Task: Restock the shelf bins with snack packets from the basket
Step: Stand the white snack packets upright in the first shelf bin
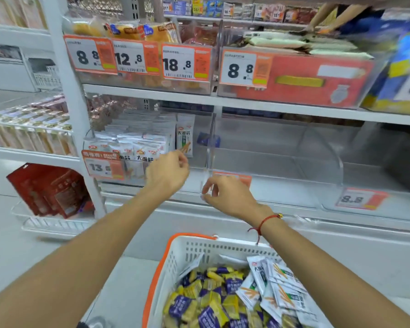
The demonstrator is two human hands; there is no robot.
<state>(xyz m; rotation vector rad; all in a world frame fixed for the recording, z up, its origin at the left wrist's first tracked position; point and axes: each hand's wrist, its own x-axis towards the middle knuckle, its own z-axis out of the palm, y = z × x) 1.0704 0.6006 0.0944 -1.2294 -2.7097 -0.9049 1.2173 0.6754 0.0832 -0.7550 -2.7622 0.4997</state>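
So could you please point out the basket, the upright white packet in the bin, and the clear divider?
basket [192, 247]: head view, white far wall.
white packet [184, 136]: head view, middle of its front.
divider [211, 138]: head view, its clear front edge.

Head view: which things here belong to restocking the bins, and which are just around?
Part of the job:
- white plastic basket with orange rim
- yellow-and-purple snack packets
- white snack packets in the basket
- clear plastic bin of white packets
- empty clear plastic bin
- left hand, right hand

Just around:
- red boxes
- orange price tags
- bread packets
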